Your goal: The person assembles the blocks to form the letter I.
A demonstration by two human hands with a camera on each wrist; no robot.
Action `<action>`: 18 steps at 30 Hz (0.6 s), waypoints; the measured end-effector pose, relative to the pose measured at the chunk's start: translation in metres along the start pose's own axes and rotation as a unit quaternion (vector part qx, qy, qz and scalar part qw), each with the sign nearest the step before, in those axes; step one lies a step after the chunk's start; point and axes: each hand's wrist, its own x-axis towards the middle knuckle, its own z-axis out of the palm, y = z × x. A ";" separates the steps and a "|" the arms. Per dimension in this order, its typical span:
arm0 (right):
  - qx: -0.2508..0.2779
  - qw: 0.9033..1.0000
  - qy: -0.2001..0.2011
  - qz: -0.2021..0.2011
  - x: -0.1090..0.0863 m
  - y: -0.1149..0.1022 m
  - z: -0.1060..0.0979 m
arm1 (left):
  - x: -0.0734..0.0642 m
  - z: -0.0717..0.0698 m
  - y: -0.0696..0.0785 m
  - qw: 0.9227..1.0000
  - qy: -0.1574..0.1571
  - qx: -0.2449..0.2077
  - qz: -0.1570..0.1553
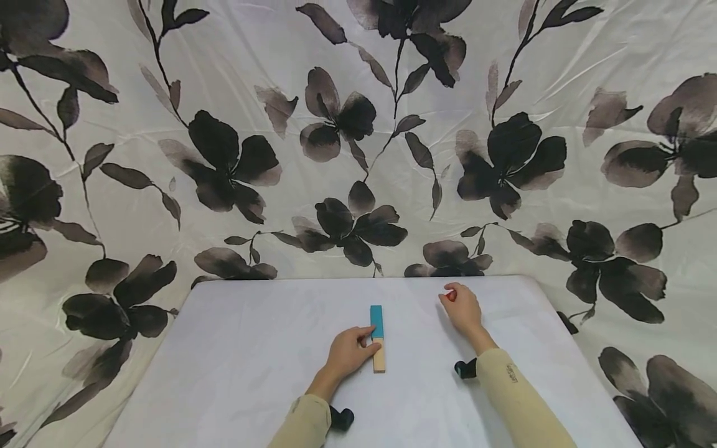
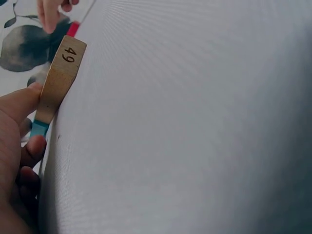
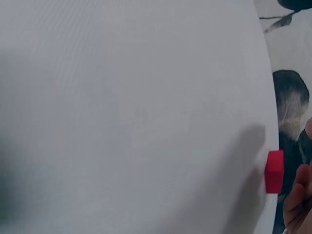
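Note:
My left hand (image 1: 348,353) touches two rectangular blocks lying end to end. Its index fingertip is on the blue block (image 1: 376,313), while the thumb is at the plain wooden block (image 1: 379,364). In the left wrist view, the wooden block's end (image 2: 69,57) bears the number 49, and the blue block (image 2: 40,127) shows beyond the thumb. On the right, my right hand (image 1: 463,308) is over a small red block (image 3: 274,171), thumb and index finger on either side of it in the head view. The right wrist view shows a narrow gap between that block and the fingers (image 3: 295,200).
A white tabletop (image 1: 252,348) lies under both hands. Behind and around it hangs a pale cloth (image 1: 414,205) printed with dark flowers. Dark wrist cameras (image 1: 342,419) stick out from the sleeves close over the table.

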 end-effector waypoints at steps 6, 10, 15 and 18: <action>0.018 0.997 0.045 0.054 -0.004 0.016 0.002 | -0.003 0.001 -0.002 1.000 0.007 -0.003 0.004; 0.015 0.997 0.032 0.071 -0.008 0.025 0.002 | -0.004 0.001 -0.002 1.000 0.007 -0.005 0.003; 0.011 0.997 0.024 0.079 -0.012 0.030 0.001 | -0.004 0.001 -0.001 1.000 0.004 -0.003 0.002; 0.006 0.997 0.022 0.077 -0.011 0.029 0.001 | -0.004 0.001 -0.001 1.000 0.004 -0.002 0.002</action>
